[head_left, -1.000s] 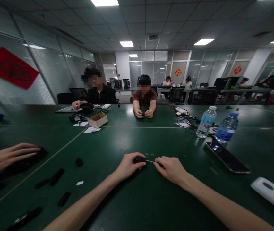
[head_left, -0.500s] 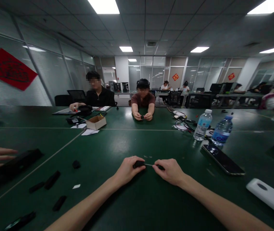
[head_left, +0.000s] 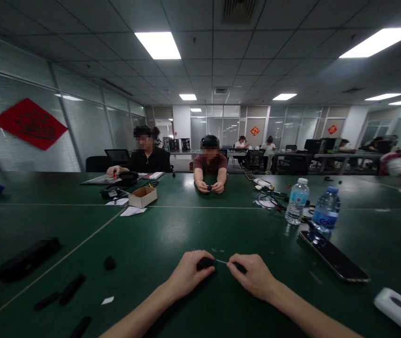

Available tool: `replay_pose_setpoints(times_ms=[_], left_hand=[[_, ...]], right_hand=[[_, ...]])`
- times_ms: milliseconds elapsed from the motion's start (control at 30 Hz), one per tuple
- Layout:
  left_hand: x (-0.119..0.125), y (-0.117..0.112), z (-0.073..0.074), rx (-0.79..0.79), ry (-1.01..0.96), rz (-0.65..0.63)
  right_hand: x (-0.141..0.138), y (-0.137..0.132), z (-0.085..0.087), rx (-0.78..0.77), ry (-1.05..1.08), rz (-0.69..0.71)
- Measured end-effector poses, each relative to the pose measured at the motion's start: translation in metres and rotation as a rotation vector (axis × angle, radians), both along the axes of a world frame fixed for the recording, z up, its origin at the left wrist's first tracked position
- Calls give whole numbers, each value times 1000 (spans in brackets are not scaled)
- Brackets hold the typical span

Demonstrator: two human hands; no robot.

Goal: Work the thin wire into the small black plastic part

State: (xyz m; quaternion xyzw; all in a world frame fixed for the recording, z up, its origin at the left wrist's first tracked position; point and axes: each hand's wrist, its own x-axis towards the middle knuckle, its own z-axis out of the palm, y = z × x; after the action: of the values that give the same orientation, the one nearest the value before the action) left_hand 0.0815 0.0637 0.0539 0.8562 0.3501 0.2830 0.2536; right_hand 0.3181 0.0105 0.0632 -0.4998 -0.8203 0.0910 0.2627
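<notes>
Head view: I'm seeing the left hand (head_left: 189, 277) clenching a matte black plastic piece (head_left: 204, 264) at six o'clock, and the right hand (head_left: 253, 277) pinching a small black tip (head_left: 240, 267) on a thin metal pin (head_left: 221, 261); their grip is hiding both black shapes.

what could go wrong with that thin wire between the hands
The thin wire between the black piece in the left hand and the small black piece in the right hand might bend or snap if pulled hard. Either piece, if dropped, could be hard to spot on the dark green table.
</notes>
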Motion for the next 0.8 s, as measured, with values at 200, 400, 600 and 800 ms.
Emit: replay_pose_setpoints(times_ms=[200, 400, 600, 800], left_hand=[[-2, -5, 6, -6, -14, 26], [-4, -8, 8, -4, -41, 42], [-4, -6, 4, 40, -35, 28], [-5, -7, 2, 58, -11, -5]], right_hand=[[-3, 0, -4, 9, -49, -24], [-4, 0, -7, 24, -86, -24], [-5, 4, -14, 66, -107, -28], [-3, 5, -14, 71, -58, 2]])
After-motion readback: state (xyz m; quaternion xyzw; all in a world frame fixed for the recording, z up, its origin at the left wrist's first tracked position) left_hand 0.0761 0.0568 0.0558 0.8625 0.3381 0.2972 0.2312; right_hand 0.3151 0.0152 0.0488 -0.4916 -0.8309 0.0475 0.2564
